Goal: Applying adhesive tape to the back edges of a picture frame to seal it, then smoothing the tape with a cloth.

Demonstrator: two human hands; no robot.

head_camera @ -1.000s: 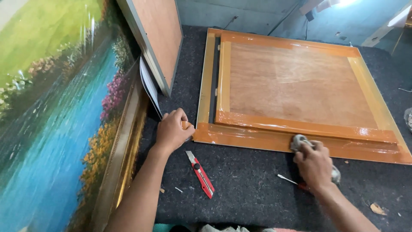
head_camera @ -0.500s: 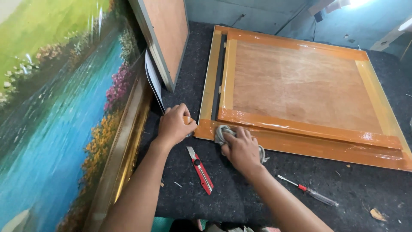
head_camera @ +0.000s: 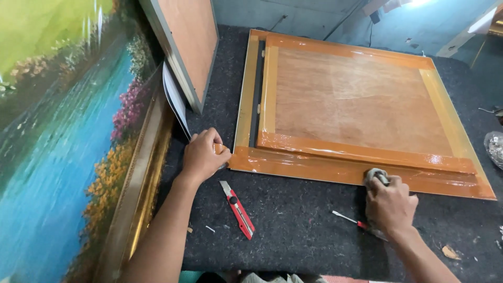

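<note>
I had the left hand (head_camera: 203,156) curled shut on the taped frame's (head_camera: 309,166) near corner on the bench (head_camera: 293,230), the right hand (head_camera: 390,205) gripping a cloth (head_camera: 373,175) against its lower edge, rubbing tape down; the stroke wanted steady pressure.

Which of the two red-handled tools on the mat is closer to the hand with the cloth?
The small screwdriver, thin with a pale shaft, lying just left of the right hand. The red utility knife lies farther off, nearer the left hand.
</note>
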